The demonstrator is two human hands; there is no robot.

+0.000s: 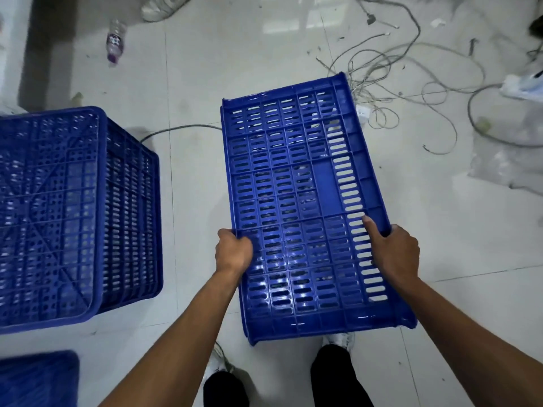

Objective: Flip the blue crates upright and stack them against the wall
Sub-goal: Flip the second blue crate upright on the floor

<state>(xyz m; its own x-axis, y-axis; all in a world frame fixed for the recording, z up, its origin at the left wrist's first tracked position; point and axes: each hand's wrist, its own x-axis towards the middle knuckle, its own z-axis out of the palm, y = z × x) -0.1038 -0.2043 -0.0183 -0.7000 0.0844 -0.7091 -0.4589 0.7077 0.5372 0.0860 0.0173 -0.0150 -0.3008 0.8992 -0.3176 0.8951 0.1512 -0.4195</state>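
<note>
Head view: my left hand and right hand grip blue crate by opposite long edges, held between them above floor. Stiff, light, slotted plastic; rims give firmest hold.

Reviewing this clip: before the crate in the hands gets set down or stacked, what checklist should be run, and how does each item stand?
1. Left hand grips the held crate at its edge: ok.
2. Right hand grips the opposite edge: ok.
3. Held crate upright: not ok, a slotted side wall faces up.
4. Crate at left upright: not ok, its ribbed bottom faces up.
5. Floor ahead free of snags: not ok, loose cables lie beyond the crate.
6. Wall to stack against in view: cannot tell.
</note>
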